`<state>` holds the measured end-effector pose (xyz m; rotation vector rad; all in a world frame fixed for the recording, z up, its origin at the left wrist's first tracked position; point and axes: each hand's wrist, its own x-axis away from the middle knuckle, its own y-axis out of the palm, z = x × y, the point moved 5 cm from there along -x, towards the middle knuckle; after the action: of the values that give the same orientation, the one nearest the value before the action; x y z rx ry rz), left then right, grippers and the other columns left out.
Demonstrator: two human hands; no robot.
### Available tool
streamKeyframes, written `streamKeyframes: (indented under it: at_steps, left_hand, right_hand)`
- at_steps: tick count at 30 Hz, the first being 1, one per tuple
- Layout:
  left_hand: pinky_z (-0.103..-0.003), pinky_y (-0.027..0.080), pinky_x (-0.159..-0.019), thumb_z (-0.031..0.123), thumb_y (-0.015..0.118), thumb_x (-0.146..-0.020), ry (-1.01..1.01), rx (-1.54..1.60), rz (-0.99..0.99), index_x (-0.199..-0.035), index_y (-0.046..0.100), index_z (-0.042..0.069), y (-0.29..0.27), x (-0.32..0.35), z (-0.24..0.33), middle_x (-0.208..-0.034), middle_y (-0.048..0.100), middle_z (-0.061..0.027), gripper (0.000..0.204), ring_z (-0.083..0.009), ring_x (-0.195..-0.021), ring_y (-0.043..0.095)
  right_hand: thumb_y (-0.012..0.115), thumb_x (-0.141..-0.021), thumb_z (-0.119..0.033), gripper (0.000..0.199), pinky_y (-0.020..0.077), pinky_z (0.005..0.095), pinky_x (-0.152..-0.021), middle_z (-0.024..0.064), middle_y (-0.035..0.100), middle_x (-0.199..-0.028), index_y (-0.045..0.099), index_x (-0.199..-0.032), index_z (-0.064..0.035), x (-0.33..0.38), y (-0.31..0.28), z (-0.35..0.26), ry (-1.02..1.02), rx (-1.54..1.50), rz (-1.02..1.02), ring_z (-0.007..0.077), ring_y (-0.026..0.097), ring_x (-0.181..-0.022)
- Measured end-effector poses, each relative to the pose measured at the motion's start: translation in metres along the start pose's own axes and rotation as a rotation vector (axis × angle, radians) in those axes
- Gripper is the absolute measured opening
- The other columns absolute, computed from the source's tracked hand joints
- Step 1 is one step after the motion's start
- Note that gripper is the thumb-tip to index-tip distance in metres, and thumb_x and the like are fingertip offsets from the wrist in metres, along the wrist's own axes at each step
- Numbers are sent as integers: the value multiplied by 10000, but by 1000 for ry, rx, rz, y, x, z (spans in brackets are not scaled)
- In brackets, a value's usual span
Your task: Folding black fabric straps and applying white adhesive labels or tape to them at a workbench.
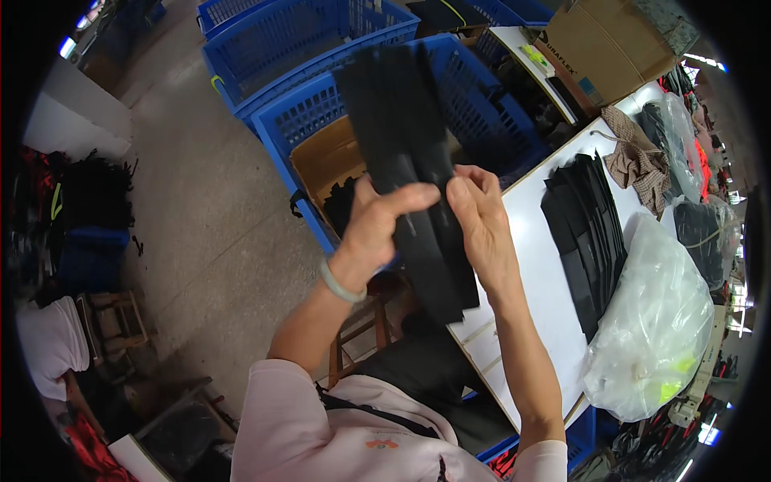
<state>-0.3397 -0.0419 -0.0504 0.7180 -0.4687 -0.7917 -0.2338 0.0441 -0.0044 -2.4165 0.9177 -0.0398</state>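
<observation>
Both hands hold up a stack of long black fabric strips in front of me, over the blue crate. My left hand, with a pale bangle on the wrist, pinches the stack from the left, thumb across its front. From the right, my right hand grips the same stack, fingers curled on its edge. The strips fan slightly at the top and hang down past my hands to about mid-frame.
A blue plastic crate with a cardboard liner stands behind the strips, more blue crates beyond. To the right, a white table carries a row of black pieces, a clear plastic bag and a checked cloth. A wooden stool is below.
</observation>
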Motion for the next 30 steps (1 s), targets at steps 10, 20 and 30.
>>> streamKeyframes:
  at_steps: [10, 20, 30]
  left_hand:
    - [-348, 559, -782, 48, 767, -753, -104, -212, 396, -999, 639, -14, -254, -146, -62, -902, 674, -105, 285, -225, -819, 668]
    - [-340, 528, -852, 121, 824, -734, -526, -386, 725, -1171, 579, -36, -365, -181, -246, -1064, 668, -134, 526, -230, -982, 643]
    - [-275, 482, -593, 151, 825, -746, -527, -930, 833, -1260, 507, -24, -488, -73, -254, -923, 583, -74, 629, -142, -707, 561]
  right_hand:
    - [582, -925, -442, 581, 255, 521, -1116, 214, 426, -1423, 534, -1345, -43, 71, -43, 73, 132, 732, -153, 398, 389, -1335]
    - [522, -912, -582, 673, 166, 653, -1096, 306, 391, -1387, 506, -1310, -39, 99, -35, 99, 208, 853, -247, 496, 353, -1327]
    - [585, -882, -552, 634, 159, 623, -1101, 274, 434, -1360, 570, -1265, -47, 88, -30, 89, 134, 767, -222, 455, 374, -1321]
